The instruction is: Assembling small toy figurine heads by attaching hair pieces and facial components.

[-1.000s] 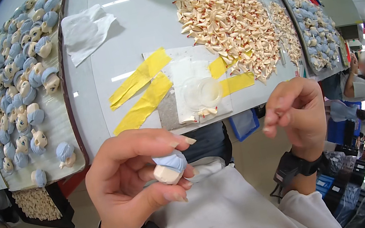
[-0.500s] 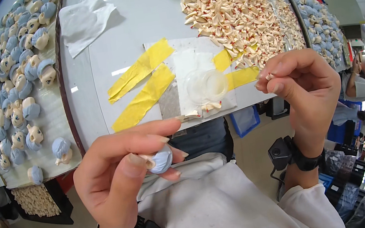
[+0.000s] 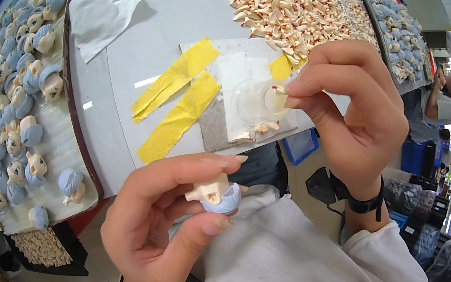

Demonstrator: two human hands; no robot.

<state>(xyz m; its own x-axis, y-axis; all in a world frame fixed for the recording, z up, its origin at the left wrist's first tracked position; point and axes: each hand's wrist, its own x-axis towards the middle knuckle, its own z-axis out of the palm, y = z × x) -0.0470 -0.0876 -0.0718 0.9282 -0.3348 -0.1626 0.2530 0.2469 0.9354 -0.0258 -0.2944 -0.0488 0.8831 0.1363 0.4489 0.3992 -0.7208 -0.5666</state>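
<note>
Since the earlier frame, the left hand (image 3: 154,229) has turned its pinched, glossy blue-haired doll head (image 3: 218,196) neck-up, while the right hand (image 3: 351,115), at 2 o'clock, pinches a tiny cream part (image 3: 278,90).

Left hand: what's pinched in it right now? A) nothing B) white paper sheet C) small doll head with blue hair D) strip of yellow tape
C: the left hand pinches a small doll head with blue hair between thumb and fingers, above the lap; the yellow tape strips and the white paper sheet lie on the table.
</note>
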